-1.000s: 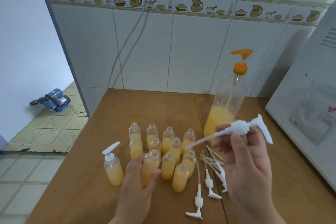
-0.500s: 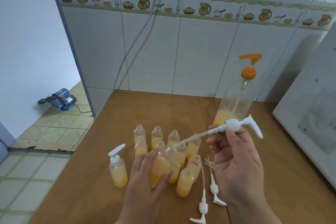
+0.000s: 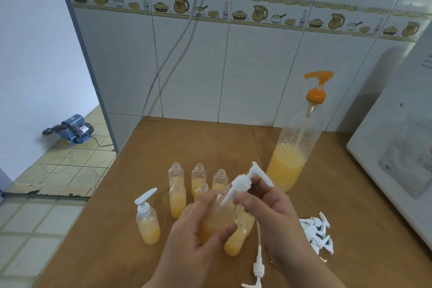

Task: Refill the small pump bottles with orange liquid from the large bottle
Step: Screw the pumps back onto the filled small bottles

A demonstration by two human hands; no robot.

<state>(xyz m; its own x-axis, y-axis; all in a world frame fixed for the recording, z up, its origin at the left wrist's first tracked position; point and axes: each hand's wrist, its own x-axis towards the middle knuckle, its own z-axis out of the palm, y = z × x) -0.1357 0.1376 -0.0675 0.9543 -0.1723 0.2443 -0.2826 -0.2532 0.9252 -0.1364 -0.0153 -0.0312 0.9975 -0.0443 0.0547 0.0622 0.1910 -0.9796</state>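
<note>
My left hand grips a small clear bottle of orange liquid, lifted and tilted in front of the cluster. My right hand pinches a white pump head, its dip tube pointing down into the neck of that bottle. Several open small bottles with orange liquid stand behind my hands. One capped small bottle stands alone at the left. The large bottle with an orange pump top stands at the back right, about a third full.
A heap of white pump heads lies right of my hand, and one more pump head lies at the front. A white appliance fills the right side. The wooden table ends at the left above tiled floor, where a blue motor sits.
My left hand has lifted the small bottle away from the cluster. My right hand has swung the pump head down, and its tube now goes into the bottle's neck.
</note>
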